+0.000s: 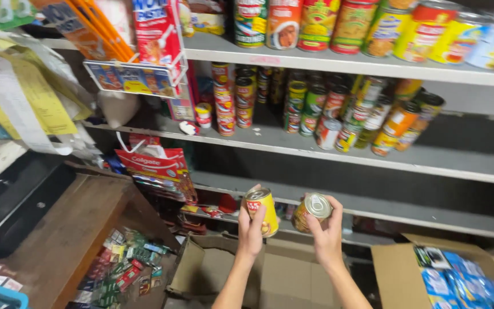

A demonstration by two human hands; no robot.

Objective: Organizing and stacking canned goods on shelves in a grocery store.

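While our fingers are gripping a yellow can [262, 210] and a gold can [311, 212], grey shelves [338, 154] are hiding rear tins.

Stacked tins [338, 117] on grey shelf [430, 163]; open cardboard box [281, 274] below.

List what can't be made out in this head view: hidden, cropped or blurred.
- Left hand: its palm and fingers cover much of the yellow can.
- Right hand: its grip hides most of the second can; only the lid shows clearly.
- Open cardboard box below: contents blocked by both forearms.
- Right box of blue packets: cropped by the bottom edge.
- Middle-shelf cans: motion-blurred; rear rows in shadow.
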